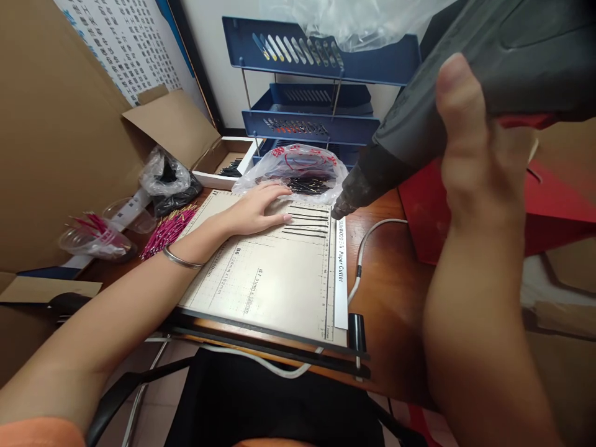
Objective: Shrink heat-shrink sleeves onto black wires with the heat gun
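My right hand (pixel 475 143) is wrapped round a large dark grey glue gun (pixel 419 118) with a red trigger. The gun's tapered nozzle points down and left, its tip close to the right ends of several thin black sticks (pixel 305 226). These sticks lie spaced in rows on a cream paper cutter board (pixel 279 279). My left hand (pixel 256 208) rests flat on the board, fingers spread, thumb by the sticks' left ends. Behind the sticks sits a clear plastic bag (pixel 293 158) holding more dark sticks (pixel 307 185).
Blue tiered trays (pixel 311 121) stand at the back. Left are a bundle of magenta sticks (pixel 170 233), a plastic cup (pixel 100 242) and an open box (pixel 223 158). A white cable (pixel 363 248) runs beside the cutter; a red box (pixel 428 217) is at the right.
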{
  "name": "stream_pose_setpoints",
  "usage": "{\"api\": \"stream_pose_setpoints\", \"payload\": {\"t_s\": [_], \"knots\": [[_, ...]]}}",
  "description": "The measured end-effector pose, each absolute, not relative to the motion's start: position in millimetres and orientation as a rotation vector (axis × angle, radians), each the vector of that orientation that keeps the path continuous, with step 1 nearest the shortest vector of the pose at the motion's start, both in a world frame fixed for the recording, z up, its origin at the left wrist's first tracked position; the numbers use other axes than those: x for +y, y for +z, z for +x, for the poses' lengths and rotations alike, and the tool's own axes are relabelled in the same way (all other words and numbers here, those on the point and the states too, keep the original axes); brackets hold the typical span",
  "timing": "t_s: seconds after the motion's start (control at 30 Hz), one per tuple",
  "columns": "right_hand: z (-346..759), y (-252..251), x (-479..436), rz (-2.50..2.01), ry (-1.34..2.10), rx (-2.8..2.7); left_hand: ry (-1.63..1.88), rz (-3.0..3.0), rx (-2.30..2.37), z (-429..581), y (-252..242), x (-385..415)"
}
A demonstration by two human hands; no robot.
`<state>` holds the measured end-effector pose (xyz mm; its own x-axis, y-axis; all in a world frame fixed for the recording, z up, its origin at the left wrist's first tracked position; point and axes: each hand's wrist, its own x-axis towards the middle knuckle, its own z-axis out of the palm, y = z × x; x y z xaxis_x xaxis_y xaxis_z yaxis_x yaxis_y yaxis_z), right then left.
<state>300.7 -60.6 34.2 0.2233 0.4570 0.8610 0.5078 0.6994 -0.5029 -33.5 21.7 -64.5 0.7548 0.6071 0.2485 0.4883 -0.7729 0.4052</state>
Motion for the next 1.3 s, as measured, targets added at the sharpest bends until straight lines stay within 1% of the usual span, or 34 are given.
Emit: {"api": "stream_pose_setpoints", "payload": {"t_s": [0.17,0.4,0.57,0.8,0.97,1.3], "knots": [[287,39,-70,-1.034,-0.043,-1.327,0.545,2.64,0.841,-33,-64,21],[291,32,-59,-0.921,-0.024,-1.366,0.577,2.696,0.812,-32,-61,21],[305,29,-50,-1.036,-0.194,-1.435,0.558,2.756,0.734,-33,-59,21],[301,34,-50,-0.769,0.088,-1.235,0.468,2.796,0.66,-33,-55,17],[299,35,-56,-0.845,-0.014,-1.325,0.423,2.786,0.641,-34,-53,17],[296,35,-60,-0.846,0.026,-1.315,0.468,2.707,0.628,-33,-54,18]]}}
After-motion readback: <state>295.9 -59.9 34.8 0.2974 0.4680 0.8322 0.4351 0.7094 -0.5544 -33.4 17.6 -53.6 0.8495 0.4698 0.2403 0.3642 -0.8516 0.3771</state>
